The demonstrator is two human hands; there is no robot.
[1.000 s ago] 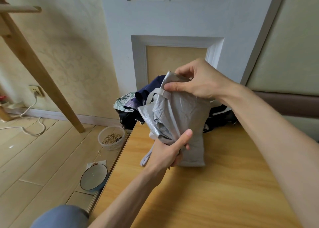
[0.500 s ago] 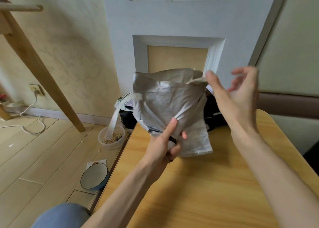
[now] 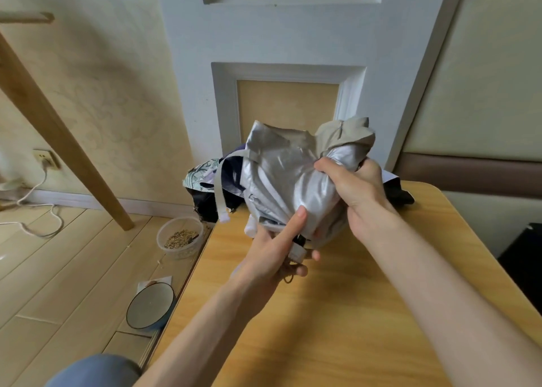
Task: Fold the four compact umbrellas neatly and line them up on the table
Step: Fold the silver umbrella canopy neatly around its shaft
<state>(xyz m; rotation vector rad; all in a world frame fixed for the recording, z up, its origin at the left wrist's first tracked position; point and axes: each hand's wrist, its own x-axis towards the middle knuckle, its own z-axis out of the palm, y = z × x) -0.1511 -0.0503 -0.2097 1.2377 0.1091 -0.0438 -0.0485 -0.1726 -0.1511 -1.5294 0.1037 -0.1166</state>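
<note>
One big worry first: the silver-grey compact umbrella with the crumpled canopy (image 3: 281, 178) is up in the air over the far part of the light wooden table (image 3: 352, 313), not resting on it, and its panels are bunched, not pleated. The right hand (image 3: 362, 193) has its fingers (image 3: 325, 169) clenched on a fistful of fabric at the canopy's right side. The left hand (image 3: 272, 253) grips the base by the handle, thumb pressed up against the cloth. Twist from here and, I'd judge, the creases set crooked and the roll comes out fat. Smaller risk: the pale grey closing strap (image 3: 218, 194) dangles loose on the left and could get wound into the folds. Smaller again: the thin dark wrist cord (image 3: 289, 278) loops under the left hand and may snag.

Now the room. Bare wood shows across the whole near side, good ground for a line-up. The heap of dark and floral umbrellas (image 3: 209, 190) crowds the far left corner, just behind the work. The table's left edge runs close by the left forearm. Below it on the floor sit a clear plastic tub of seed (image 3: 180, 238) and a blue-rimmed bowl (image 3: 151, 306), so anything slipping left lands among them.
</note>
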